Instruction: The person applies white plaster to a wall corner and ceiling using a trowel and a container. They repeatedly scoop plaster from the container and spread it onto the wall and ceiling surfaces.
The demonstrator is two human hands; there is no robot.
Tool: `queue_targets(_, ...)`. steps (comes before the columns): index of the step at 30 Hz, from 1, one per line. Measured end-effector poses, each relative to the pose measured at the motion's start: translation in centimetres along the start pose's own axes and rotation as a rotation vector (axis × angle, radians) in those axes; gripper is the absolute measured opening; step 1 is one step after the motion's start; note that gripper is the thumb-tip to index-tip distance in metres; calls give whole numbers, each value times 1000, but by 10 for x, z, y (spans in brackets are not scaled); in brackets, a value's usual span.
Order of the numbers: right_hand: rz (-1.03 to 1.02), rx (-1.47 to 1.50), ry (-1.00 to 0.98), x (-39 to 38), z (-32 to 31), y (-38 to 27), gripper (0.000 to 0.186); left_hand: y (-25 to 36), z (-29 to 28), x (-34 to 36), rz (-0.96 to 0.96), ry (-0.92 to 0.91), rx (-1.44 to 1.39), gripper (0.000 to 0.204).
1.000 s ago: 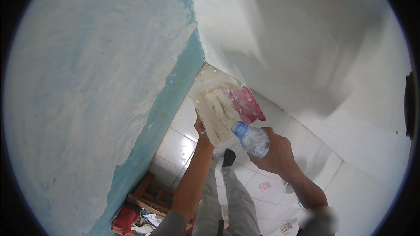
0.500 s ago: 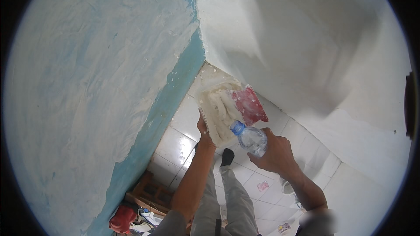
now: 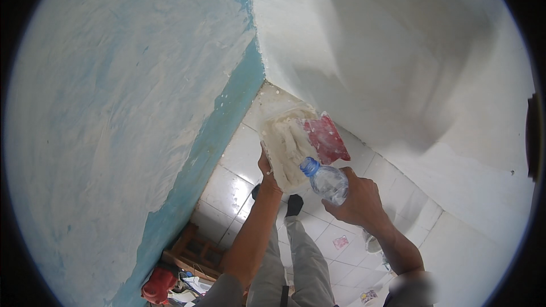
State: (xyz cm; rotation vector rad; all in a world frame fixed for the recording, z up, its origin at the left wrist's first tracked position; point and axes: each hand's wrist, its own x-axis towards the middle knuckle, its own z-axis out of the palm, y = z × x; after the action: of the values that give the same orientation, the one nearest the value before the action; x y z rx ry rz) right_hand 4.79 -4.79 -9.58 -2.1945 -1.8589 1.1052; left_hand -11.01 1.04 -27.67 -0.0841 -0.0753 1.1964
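Note:
My left hand (image 3: pixel 268 171) grips the left side of a putty-smeared tray (image 3: pixel 269 156), its fingers mostly hidden beneath it. Off-white putty (image 3: pixel 291 150) lies in the tray in thick ridges. Across the tray's right side rests a red, putty-streaked flat scraper (image 3: pixel 327 139). My right hand (image 3: pixel 359 200) is wrapped round a clear plastic bottle (image 3: pixel 331 184). The bottle is tilted, its blue neck over the tray's near right edge, close to the putty. Whether water is leaving its mouth is too fine to make out.
On the left, a blue wall (image 3: pixel 190 153) carries patchy white putty; a white wall (image 3: pixel 392 79) meets it at the corner. White floor tiles (image 3: pixel 224 185) lie below. By the left wall sit a brown wooden piece (image 3: pixel 196 250) and a red object (image 3: pixel 159 285).
The tray and scraper have shifted very slightly to the right. The bottle keeps nearly the same tilt and place, and both hands hold on as before.

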Motion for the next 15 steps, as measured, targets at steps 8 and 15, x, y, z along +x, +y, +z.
queue_targets(8,15,14,-4,-2,1,-1,58,2,4,-1,26,59,106,62)
queue_targets(15,8,22,-6,-1,6,6,57,4,1,-1,22,96,116,61)
